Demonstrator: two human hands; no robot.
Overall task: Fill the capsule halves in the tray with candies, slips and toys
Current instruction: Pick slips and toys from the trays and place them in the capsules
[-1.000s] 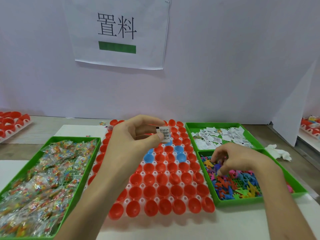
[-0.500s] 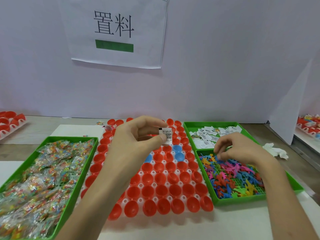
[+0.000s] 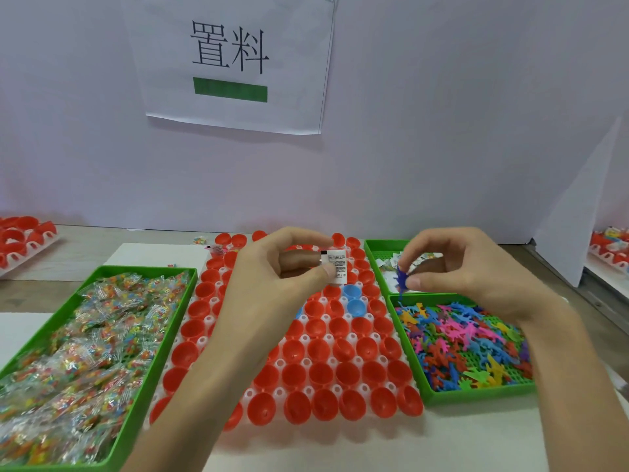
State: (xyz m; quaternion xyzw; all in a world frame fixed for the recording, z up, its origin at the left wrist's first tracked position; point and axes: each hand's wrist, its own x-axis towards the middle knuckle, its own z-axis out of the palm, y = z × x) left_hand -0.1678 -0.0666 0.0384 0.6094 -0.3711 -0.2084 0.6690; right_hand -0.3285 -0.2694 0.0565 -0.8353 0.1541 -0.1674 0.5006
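Note:
A white tray (image 3: 279, 363) in the middle carries several red capsule halves (image 3: 343, 372) and a few blue ones (image 3: 354, 306). Above its far rows my left hand (image 3: 272, 277) pinches a small white printed slip (image 3: 337, 269) between thumb and fingers. My right hand (image 3: 456, 270) is raised over the green slip bin (image 3: 372, 248) and pinches a small blue toy (image 3: 401, 280). On the left a green bin (image 3: 149, 369) is full of wrapped candies (image 3: 85, 349). Coloured toys (image 3: 463, 342) fill the green bin (image 3: 476, 395) on the right.
A paper sign (image 3: 231, 63) hangs on the white back wall. Another tray of red capsule halves (image 3: 20, 236) lies at the far left, and one more (image 3: 609, 247) at the far right. A white partition (image 3: 578, 212) stands right of the bins.
My right hand has risen out of the toy bin with a blue toy pinched in its fingers and now hovers over the slip bin. My left hand keeps holding the slip.

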